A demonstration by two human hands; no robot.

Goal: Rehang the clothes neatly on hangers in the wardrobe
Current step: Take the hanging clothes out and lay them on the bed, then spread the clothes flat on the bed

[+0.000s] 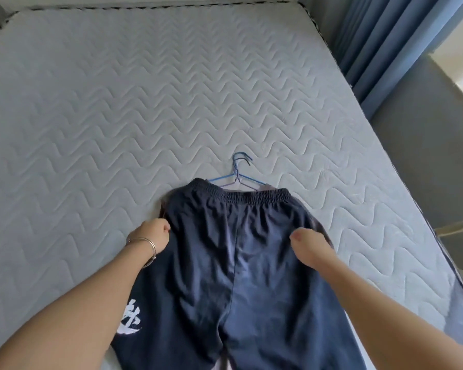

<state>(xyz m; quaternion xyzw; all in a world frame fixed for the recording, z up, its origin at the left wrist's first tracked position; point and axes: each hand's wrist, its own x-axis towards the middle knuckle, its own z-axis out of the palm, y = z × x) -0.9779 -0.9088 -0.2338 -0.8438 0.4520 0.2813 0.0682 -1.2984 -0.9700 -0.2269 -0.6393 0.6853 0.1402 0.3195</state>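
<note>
Dark navy trousers (233, 252) with an elastic waistband and a white print on the left leg lie flat on the bed, waistband away from me. My left hand (151, 237), with bangles at the wrist, grips the trousers' left side edge. My right hand (309, 244) pinches the fabric at the right side. Two thin wire hangers (238, 172), one blue and one purplish, lie stacked on the mattress; their hooks stick out past the waistband and their lower parts are hidden under the trousers. A bit of greyish cloth peeks out beneath the trousers at the right.
A grey quilted mattress (145, 102) fills most of the view. Blue curtains (380, 41) hang at the upper right, beside a grey floor strip (425, 142) along the bed's right edge.
</note>
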